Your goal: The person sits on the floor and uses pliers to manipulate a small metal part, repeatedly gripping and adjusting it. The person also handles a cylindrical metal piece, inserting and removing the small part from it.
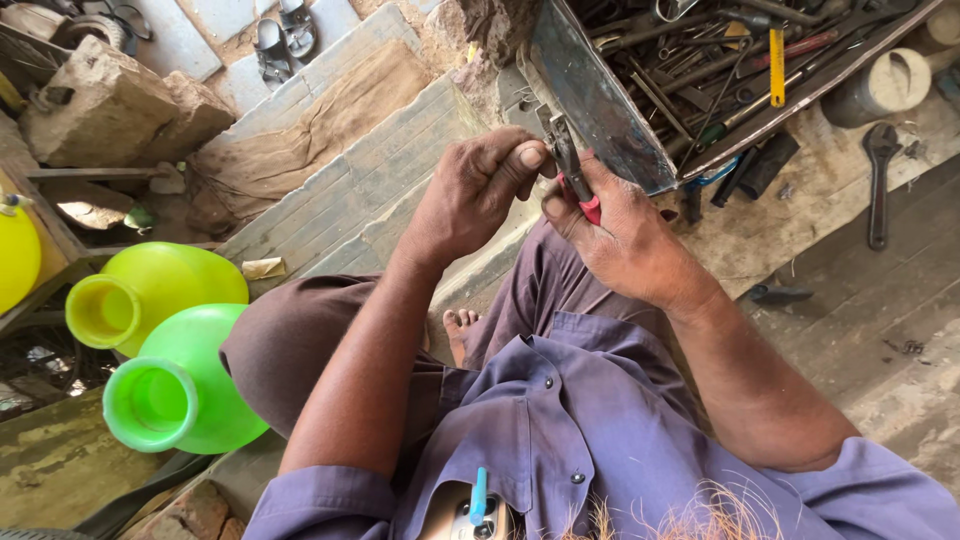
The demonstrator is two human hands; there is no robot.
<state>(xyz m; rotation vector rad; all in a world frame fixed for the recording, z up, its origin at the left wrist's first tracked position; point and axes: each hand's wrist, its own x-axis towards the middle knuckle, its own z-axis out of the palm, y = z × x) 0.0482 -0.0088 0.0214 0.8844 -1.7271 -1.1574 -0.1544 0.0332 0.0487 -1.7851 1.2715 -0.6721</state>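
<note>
My right hand [625, 240] grips a pair of pliers [572, 170] with red handles, jaws pointing up and away from me. My left hand [478, 190] is closed beside it, thumb and fingertips pinched at the pliers' jaws; whatever small piece they pinch is hidden. Both hands are held over my knees, just in front of a metal toolbox [600, 100] with its lid open. I sit in a purple shirt and brown trousers, one bare foot [460, 330] below.
The toolbox holds several rods and tools, one with a yellow handle [777, 68]. A wrench [879, 180] lies on the wooden boards at right. Two green plastic jugs [170, 390] stand at left, stone blocks [110, 105] and sandals [285, 35] beyond.
</note>
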